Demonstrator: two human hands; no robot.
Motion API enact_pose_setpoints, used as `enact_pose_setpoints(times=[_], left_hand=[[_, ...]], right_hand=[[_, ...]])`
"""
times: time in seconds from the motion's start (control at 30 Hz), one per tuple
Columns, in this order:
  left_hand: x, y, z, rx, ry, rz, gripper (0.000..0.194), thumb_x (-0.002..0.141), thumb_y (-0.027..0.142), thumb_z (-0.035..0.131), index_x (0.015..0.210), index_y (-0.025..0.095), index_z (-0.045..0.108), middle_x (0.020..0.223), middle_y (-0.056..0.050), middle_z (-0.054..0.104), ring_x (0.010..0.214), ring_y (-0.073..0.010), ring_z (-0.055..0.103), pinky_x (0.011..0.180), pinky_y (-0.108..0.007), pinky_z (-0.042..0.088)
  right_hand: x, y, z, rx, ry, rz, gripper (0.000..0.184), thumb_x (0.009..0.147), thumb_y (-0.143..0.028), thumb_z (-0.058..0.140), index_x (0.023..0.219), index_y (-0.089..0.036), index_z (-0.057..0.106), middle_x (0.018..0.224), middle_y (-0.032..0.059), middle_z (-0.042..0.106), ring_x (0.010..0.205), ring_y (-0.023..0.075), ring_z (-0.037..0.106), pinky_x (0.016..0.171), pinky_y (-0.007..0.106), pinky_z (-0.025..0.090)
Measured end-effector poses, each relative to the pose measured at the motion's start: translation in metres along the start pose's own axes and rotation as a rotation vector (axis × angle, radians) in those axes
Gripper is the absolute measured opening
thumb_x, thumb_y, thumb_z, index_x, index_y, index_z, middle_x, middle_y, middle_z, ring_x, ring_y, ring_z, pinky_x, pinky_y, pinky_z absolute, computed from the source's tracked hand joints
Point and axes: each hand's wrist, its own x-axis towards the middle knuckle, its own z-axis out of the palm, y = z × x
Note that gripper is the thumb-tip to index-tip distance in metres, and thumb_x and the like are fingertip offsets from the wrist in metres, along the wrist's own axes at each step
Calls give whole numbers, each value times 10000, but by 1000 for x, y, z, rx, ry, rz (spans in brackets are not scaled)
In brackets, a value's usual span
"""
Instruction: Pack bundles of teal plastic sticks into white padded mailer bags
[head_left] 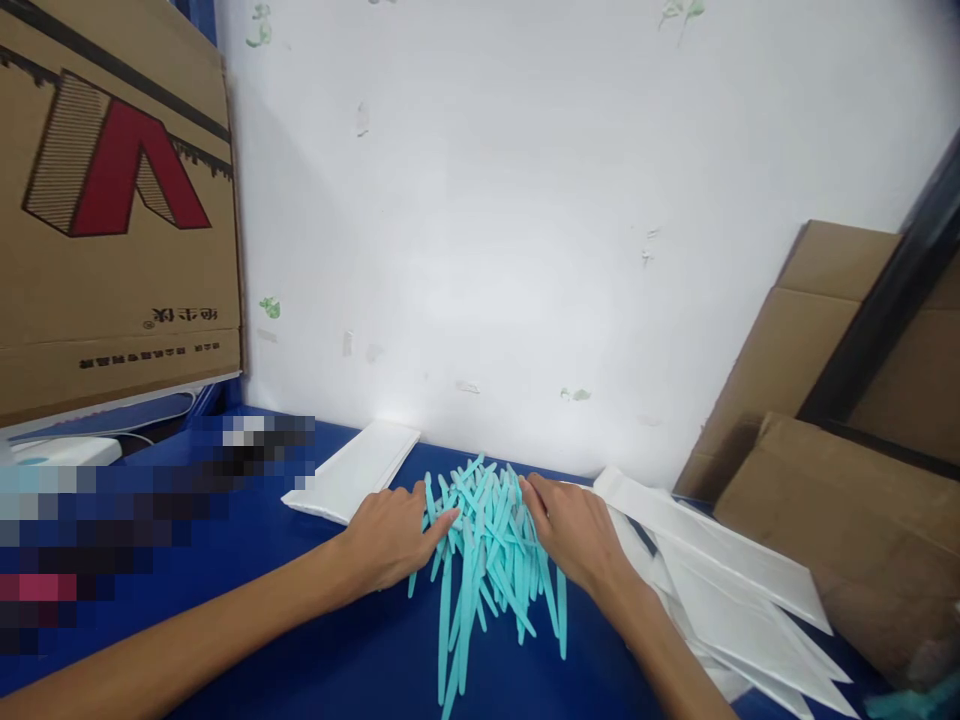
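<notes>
A loose heap of slim turquoise plastic sticks (480, 560), some with paler ends, lies on the blue tabletop (300, 640) in the middle of the head view. From the left, my left hand (397, 535) curls around the heap's side, its thumb laid across some sticks. My right hand (574, 525) presses against the opposite side, thumb and fingers bent on the upper right sticks. Both hands hold the heap between them; their fingertips are partly hidden. Many sticks point down toward me, and several stick out past the rest.
White flat packets (360, 465) lie behind my left hand. More white packets (742, 600) are fanned out beside my right forearm. A large printed carton (120, 270) stands at left, brown cardboard boxes (840, 540) at right. A white wall (480, 220) rises behind the table. Part of the left side is pixelated.
</notes>
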Motion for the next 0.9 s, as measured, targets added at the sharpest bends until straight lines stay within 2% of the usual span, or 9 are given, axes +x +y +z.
enact_pose_setpoints(times=[0.23,0.4,0.6,0.7,0.83,0.9], left_hand=[[-5,5,5,-3,-15,9,791,936,641,254,1356,20,508,1063,-234,687,938,-384,669,779,-475,496],[-6,6,10,20,15,16,740,929,633,266,1296,53,542,1030,-219,687,901,-383,675,760,-483,506],[-2,2,14,40,4,18,497,911,437,347,1205,102,566,952,-169,695,828,-354,674,722,-472,507],[-2,2,12,33,-12,15,523,930,436,308,1248,95,546,961,-175,694,831,-347,674,723,-461,502],[-3,3,11,3,2,7,664,941,583,255,1275,88,544,1002,-202,686,874,-366,672,739,-464,496],[-3,3,11,5,-2,3,674,930,599,281,1284,88,540,1018,-208,682,894,-375,670,746,-468,493]], right_hand=[[-1,-6,4,32,-54,-36,429,1057,-377,282,765,-222,555,635,0,656,574,177,602,531,296,162],[-3,-9,4,13,-68,-44,450,1058,-392,266,762,-223,560,608,1,634,565,178,599,527,295,155],[-3,-11,6,33,-81,-62,459,1061,-391,262,764,-220,566,609,-2,629,548,165,590,520,297,169],[-4,-13,5,39,-82,-73,456,1063,-387,264,769,-216,569,626,2,639,559,163,603,522,300,185],[-4,-15,4,61,-83,-85,455,1063,-387,266,766,-217,565,641,2,648,567,164,614,523,296,210],[-5,-16,4,72,-87,-93,451,1063,-385,268,766,-217,563,645,3,649,567,161,614,523,292,223]])
